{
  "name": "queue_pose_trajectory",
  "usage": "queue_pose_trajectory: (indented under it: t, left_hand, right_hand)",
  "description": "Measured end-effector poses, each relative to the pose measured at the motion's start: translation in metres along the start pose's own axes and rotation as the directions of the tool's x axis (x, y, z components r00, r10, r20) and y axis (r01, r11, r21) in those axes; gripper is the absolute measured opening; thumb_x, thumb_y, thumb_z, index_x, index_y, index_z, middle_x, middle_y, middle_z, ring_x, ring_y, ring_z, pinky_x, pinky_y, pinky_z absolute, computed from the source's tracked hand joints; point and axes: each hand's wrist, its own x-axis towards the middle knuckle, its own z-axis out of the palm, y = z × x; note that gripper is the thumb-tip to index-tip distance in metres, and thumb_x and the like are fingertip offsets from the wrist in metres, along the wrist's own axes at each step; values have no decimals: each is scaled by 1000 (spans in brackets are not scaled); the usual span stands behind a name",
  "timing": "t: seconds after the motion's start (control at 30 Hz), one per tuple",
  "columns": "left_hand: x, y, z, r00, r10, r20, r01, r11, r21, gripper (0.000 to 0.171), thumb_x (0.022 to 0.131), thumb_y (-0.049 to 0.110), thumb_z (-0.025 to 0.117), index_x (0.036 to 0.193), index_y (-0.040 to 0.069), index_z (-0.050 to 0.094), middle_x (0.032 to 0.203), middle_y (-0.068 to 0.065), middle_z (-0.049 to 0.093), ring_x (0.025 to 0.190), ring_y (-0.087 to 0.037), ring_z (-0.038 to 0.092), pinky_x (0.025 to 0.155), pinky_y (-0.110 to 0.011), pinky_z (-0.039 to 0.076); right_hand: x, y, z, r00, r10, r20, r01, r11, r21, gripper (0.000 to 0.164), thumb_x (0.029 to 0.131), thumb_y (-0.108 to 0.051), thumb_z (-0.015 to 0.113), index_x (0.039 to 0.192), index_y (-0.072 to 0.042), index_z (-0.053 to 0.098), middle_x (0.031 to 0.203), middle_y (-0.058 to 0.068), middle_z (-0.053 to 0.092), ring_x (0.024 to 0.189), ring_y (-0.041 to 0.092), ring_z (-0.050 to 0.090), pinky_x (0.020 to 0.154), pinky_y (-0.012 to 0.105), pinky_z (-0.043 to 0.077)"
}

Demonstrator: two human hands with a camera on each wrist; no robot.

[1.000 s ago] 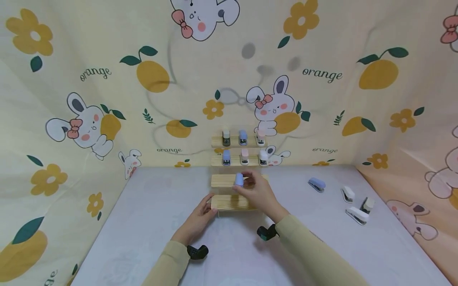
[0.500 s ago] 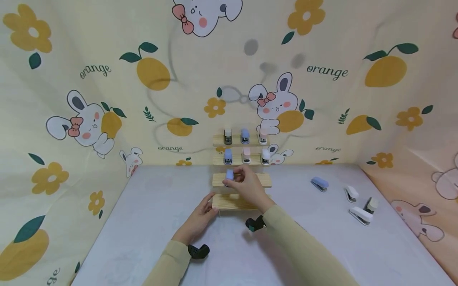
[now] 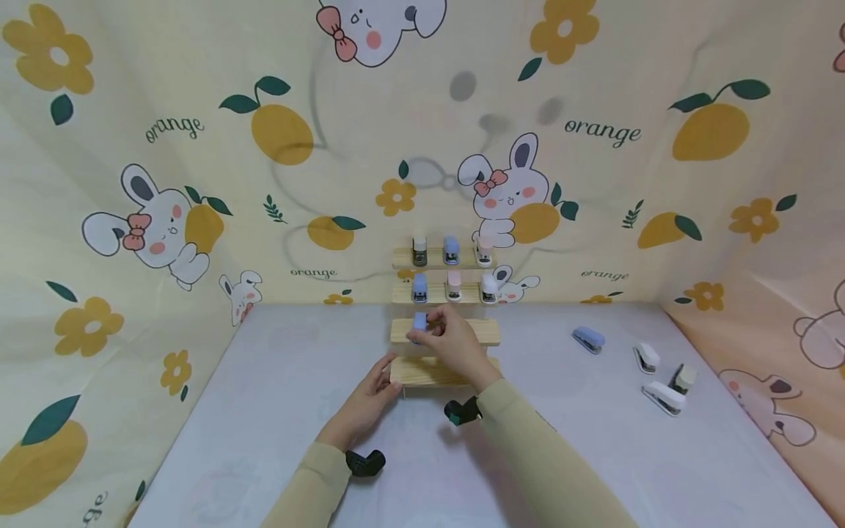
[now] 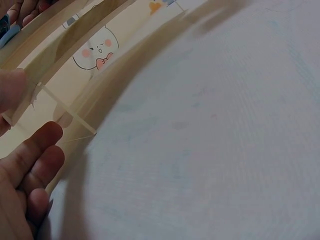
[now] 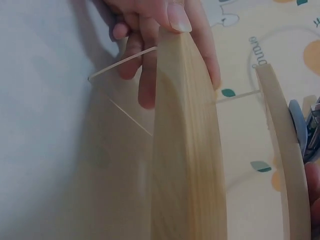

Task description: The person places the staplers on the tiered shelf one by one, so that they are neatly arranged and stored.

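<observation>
In the head view, my right hand (image 3: 455,348) pinches a small blue stapler (image 3: 419,323) at the left part of the second-lowest tier of a wooden step shelf (image 3: 422,372). The right wrist view catches the edge of that stapler (image 5: 298,125) against the tier's plank; my fingers hide part of it. My left hand (image 3: 361,405) grips the left end of the lowest plank (image 5: 187,125), its thumb on the edge and other fingers behind and below. On the tier above stand a blue stapler (image 3: 419,288), a pink one (image 3: 453,286) and a white one (image 3: 488,288).
The top tier bears a dark-and-white stapler (image 3: 419,251), a blue one (image 3: 451,250) and a pink one (image 3: 484,251). Several more lie on the table's right: a blue stapler (image 3: 589,339), white ones (image 3: 664,398) and a grey-black one (image 3: 683,378). A patterned cloth (image 3: 356,183) hangs behind.
My right hand has moved left with the blue stapler, from about the middle of the second-lowest tier to its left part. The left hand stays at the lowest plank's end.
</observation>
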Motion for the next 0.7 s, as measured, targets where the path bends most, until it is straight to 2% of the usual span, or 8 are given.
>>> queue_pose_trajectory:
  t: [0.33, 0.53, 0.7]
  left_hand:
    - [-3, 2, 1, 1000, -1, 2, 1, 1000, -29, 63, 99, 33, 56, 153, 28, 24, 134, -14, 54, 128, -28, 45, 109, -53, 25]
    - [-1, 2, 1, 1000, 7, 2, -7, 1000, -24, 64, 99, 33, 56, 153, 26, 24, 131, -13, 56, 125, -27, 48, 108, -53, 27]
    - [0, 1, 1, 1000, 0, 8, 0, 999, -37, 62, 99, 31, 56, 153, 28, 24, 132, -13, 56, 124, -24, 49, 108, -50, 28]
  right_hand:
    - [2, -1, -2, 998, 0, 63, 5, 997, -78, 50, 78, -39, 81, 112, -18, 50, 102, 0, 59, 85, 20, 52, 67, 33, 45]
    - [1, -2, -3, 998, -3, 60, 8, 996, -84, 47, 81, -37, 79, 112, -18, 49, 100, 1, 58, 85, 20, 51, 66, 33, 45]
    - [1, -1, -3, 998, -1, 55, 5, 997, -83, 48, 81, -37, 79, 113, -18, 48, 97, 3, 57, 85, 19, 52, 66, 32, 45]
